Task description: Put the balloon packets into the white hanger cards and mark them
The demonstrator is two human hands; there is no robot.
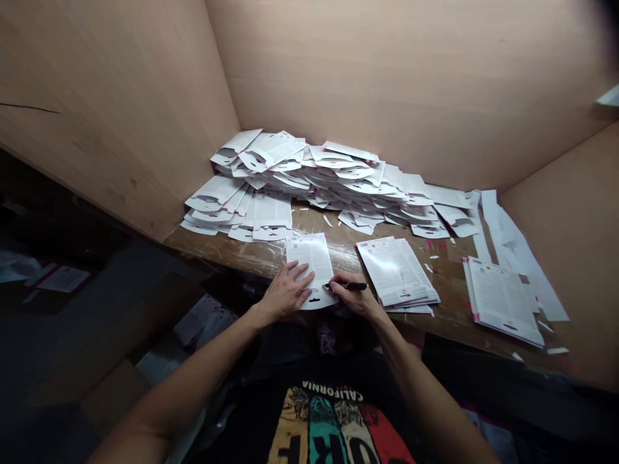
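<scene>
Your left hand lies flat and open on a single glossy white hang-tab card, pressing it to the scuffed wooden tabletop, while your right hand grips a black marker with its tip on the card. To the right of that hand sit two squared stacks of cards, a nearer stack and a farther stack, and ahead lies one loose heap of cards against the wooden wall. The cards' small print is unreadable; only "CALIFORNIA" reads, upside down, on your black T-shirt.
</scene>
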